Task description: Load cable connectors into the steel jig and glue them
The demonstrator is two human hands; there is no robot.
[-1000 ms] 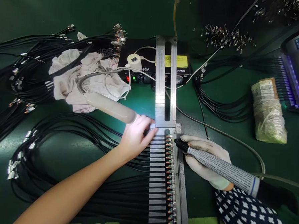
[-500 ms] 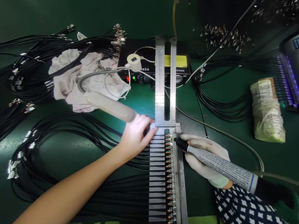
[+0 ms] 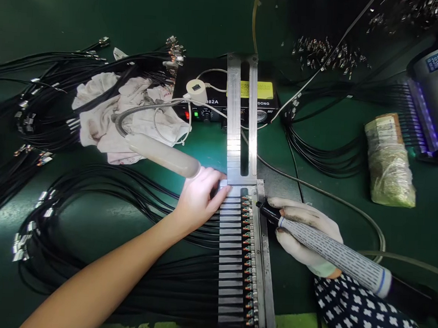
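Observation:
Under a lit gooseneck lamp (image 3: 164,155), my bare left hand (image 3: 200,197) curls its fingers at the left edge of the slotted metal jig (image 3: 231,267), thumb pressed on its upper end. Black cables lie in the jig's slots, their small metal connectors (image 3: 249,260) lined up along the right side. My right hand (image 3: 309,235), in a stained white glove, is closed around a dispensing syringe (image 3: 339,256) with a black front end and a dash-patterned wrap. The syringe's tip is beside the uppermost connectors; whether it touches one I cannot tell.
Behind the jig stands a black dispenser box (image 3: 210,107) with lit buttons. Cable bundles (image 3: 123,178) and a stained white cloth (image 3: 115,114) lie left. On the right are a wrapped block (image 3: 390,158), loose connectors (image 3: 329,55) and a purple-lit UV unit (image 3: 433,102). Hoses cross the table.
The right hand and syringe have moved slightly to the right, and the syringe's rear end has shifted down and right. My left hand keeps its place on the jig.

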